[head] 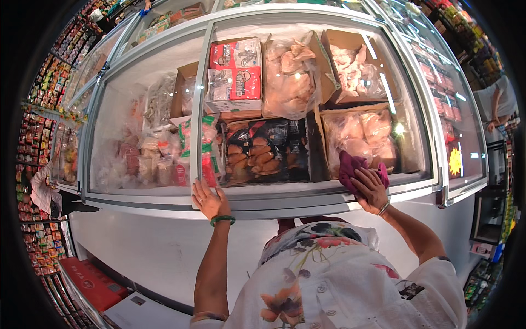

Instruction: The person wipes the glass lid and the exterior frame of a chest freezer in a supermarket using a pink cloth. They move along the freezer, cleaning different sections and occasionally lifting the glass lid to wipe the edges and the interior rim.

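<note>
A chest freezer with sliding glass lids (pixel 312 201) spans the view in front of me. My right hand (pixel 370 185) presses a crumpled purple cloth (pixel 349 164) on the glass near the lid's lower right corner. My left hand (pixel 208 199), fingers spread, rests on the lower end of the upright lid frame (pixel 199 123) and holds nothing. Beneath the glass lie black bags of browned meat (pixel 263 152), cartons of raw poultry (pixel 291 78), a carton of pale meat in plastic (pixel 357 131) and red-and-white packets (pixel 235 74).
More glass-topped freezers adjoin at the right (pixel 448 103) and beyond the far edge. A person (pixel 45 189) is at the left, another (pixel 499 98) at the right. A red box (pixel 92 283) and a white box (pixel 141 312) lie low at left. Packed shelves (pixel 37 135) line the left.
</note>
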The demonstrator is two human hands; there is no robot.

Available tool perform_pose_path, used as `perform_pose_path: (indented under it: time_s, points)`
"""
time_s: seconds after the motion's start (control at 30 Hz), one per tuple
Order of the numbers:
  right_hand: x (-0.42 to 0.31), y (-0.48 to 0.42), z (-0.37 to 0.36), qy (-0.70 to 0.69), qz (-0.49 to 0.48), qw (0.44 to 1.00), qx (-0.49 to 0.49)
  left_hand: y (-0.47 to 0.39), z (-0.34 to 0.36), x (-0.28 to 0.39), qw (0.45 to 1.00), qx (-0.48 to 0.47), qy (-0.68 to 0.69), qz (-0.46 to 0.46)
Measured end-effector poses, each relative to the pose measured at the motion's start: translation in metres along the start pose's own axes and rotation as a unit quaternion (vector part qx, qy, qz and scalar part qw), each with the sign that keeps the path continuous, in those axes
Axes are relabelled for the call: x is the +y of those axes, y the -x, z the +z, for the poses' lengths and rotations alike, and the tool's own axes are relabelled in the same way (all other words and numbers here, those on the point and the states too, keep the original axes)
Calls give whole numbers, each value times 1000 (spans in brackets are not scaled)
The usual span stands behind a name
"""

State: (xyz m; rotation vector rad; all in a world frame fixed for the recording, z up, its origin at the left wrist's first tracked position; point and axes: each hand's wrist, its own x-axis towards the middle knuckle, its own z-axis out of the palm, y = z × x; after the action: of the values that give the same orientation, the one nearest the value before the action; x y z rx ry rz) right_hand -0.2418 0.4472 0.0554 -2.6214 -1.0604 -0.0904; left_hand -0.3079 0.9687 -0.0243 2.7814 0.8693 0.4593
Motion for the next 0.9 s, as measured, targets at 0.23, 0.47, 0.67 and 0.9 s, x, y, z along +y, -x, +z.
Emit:
perform_pose_path:
  time_s: [0.23, 0.47, 0.67, 0.9]
  points:
    - [-1, 1, 1, 20, 7, 1000, -10, 2, -3, 3, 1000, -10, 10, -5]
    - [0, 5, 4, 24, 17, 999, -14, 3, -1, 3, 1000, 5, 9, 3]
    - [4, 7, 7, 28, 13, 999, -11, 5, 1, -2, 999, 18, 17, 28]
    - [5, 9, 10, 26, 17, 999, -8, 3, -8, 5, 999, 12, 24, 34]
